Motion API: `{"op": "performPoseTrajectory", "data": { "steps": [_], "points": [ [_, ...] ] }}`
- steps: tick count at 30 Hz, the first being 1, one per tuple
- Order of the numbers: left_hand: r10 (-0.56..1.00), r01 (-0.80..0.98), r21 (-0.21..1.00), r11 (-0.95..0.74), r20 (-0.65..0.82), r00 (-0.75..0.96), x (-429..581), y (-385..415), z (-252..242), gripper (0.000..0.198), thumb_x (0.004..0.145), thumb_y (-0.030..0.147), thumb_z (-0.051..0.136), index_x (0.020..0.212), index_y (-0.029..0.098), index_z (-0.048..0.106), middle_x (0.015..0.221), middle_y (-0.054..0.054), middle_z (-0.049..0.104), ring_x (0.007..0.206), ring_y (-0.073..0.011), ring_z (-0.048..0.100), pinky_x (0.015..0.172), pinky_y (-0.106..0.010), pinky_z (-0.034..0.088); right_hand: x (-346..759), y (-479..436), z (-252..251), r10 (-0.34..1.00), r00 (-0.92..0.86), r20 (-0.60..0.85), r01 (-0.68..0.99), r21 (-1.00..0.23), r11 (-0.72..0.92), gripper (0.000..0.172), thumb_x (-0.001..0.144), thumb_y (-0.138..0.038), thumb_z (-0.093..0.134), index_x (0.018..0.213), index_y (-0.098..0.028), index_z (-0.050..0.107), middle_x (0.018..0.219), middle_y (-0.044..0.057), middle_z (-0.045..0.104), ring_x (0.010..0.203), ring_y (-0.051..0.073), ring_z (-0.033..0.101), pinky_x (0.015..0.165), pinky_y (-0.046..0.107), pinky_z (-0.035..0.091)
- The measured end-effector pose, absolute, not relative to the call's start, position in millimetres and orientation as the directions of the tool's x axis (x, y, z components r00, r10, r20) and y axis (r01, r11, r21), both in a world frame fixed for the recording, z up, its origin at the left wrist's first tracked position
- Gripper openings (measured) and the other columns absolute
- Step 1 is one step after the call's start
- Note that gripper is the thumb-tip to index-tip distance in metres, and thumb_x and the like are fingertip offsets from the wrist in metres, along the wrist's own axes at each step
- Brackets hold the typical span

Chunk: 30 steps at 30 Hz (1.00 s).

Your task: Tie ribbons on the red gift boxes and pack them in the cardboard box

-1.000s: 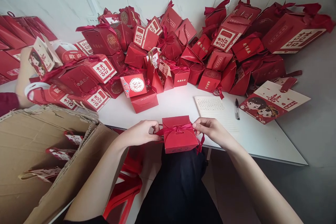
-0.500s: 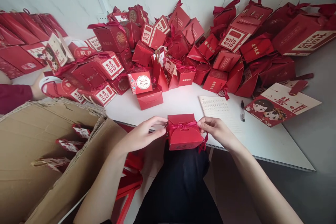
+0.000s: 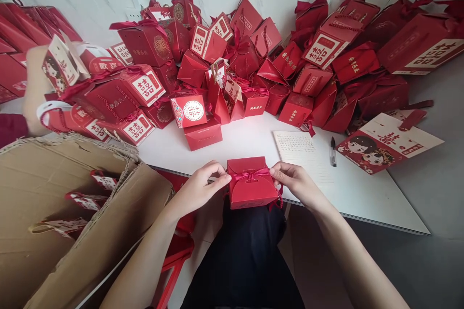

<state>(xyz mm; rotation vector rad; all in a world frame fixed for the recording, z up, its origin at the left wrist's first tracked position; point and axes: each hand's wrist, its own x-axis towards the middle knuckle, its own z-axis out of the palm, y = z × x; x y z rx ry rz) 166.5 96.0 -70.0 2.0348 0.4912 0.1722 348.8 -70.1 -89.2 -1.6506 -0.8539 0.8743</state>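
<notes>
A small red gift box (image 3: 253,195) with a folded flap top sits in front of me at the table's edge, above my dark-clothed lap. Across its top runs a dark red ribbon (image 3: 250,174), tied at the middle. At the box's left edge, my left hand (image 3: 205,186) has its thumb and fingers closed at the ribbon's left end, which they partly hide. My right hand (image 3: 295,181) pinches the ribbon's other end by the right edge. Below that hand, a red cord and loose ribbon hang down the box's side.
Many red gift boxes (image 3: 141,87) are piled along the wall on the white table (image 3: 235,140). A notepad (image 3: 297,149), a pen (image 3: 333,152) and a flat printed bag (image 3: 384,142) lie to the right. An open cardboard carton (image 3: 145,193) stands left. Another person's arm (image 3: 34,91) reaches in there.
My left thumb and fingers have come closer together at the ribbon's left end. The other person's arm has moved farther over the table. The view has shifted slightly.
</notes>
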Motion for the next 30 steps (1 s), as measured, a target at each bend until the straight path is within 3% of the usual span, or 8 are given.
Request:
{"op": "performPoseTrajectory", "data": {
  "steps": [6,13,18,24,27,30],
  "points": [
    [0.409,0.321,0.9,-0.294,-0.185,0.894,165,95,-78,0.028,0.081,0.047,0.052,0.084,0.019,0.05,0.082,0.001,0.058,0.075,-0.0138,0.053,0.068,-0.025,0.041,350,-71,-90,0.872,0.467,-0.148,0.106,-0.97,-0.221,0.04,0.075,-0.056,0.059,0.06,-0.019,0.053,0.056,0.0,0.055,0.052,0.012,0.047,0.054,0.026,0.037],
    [0.252,0.313,0.894,-0.32,-0.238,0.938,167,103,-72,0.034,0.081,0.046,0.05,0.064,0.017,0.04,0.062,0.005,0.036,0.057,-0.0089,0.036,0.054,-0.022,0.03,349,-72,-91,0.88,0.448,-0.159,0.088,-0.971,-0.22,0.039,0.075,-0.054,0.06,0.061,-0.019,0.054,0.056,-0.001,0.055,0.052,0.011,0.047,0.053,0.024,0.037],
    [0.25,0.287,0.923,-0.258,-0.223,0.942,169,107,-69,0.034,0.081,0.04,0.051,0.061,0.018,0.034,0.059,0.006,0.039,0.056,-0.0089,0.038,0.055,-0.021,0.029,352,-71,-90,0.883,0.449,-0.14,0.098,-0.974,-0.204,0.036,0.075,-0.051,0.061,0.061,-0.018,0.055,0.056,-0.001,0.056,0.053,0.011,0.047,0.055,0.024,0.037],
    [0.291,0.147,0.988,0.039,-0.152,0.945,174,110,-94,0.035,0.076,0.04,0.06,0.061,0.017,0.037,0.058,0.005,0.044,0.054,-0.0078,0.04,0.053,-0.021,0.03,355,-70,-91,0.892,0.436,-0.119,0.108,-0.977,-0.183,0.037,0.074,-0.052,0.062,0.061,-0.018,0.056,0.056,-0.001,0.056,0.054,0.011,0.048,0.057,0.025,0.037],
    [0.325,0.04,0.962,0.269,-0.129,0.937,176,107,-109,0.039,0.072,0.039,0.065,0.06,0.017,0.035,0.058,0.005,0.044,0.053,-0.007,0.04,0.052,-0.02,0.03,357,-70,-95,0.907,0.402,-0.127,0.078,-0.982,-0.172,0.039,0.074,-0.054,0.061,0.059,-0.018,0.054,0.054,-0.001,0.055,0.053,0.011,0.048,0.057,0.026,0.037],
    [0.345,-0.021,0.934,0.358,-0.111,0.932,175,102,-114,0.039,0.071,0.035,0.067,0.058,0.016,0.035,0.057,0.005,0.044,0.052,-0.0058,0.039,0.05,-0.019,0.03,360,-71,-97,0.918,0.368,-0.147,0.058,-0.982,-0.18,0.04,0.074,-0.054,0.061,0.058,-0.018,0.053,0.053,-0.002,0.052,0.053,0.011,0.046,0.058,0.026,0.036]
  ]
}}
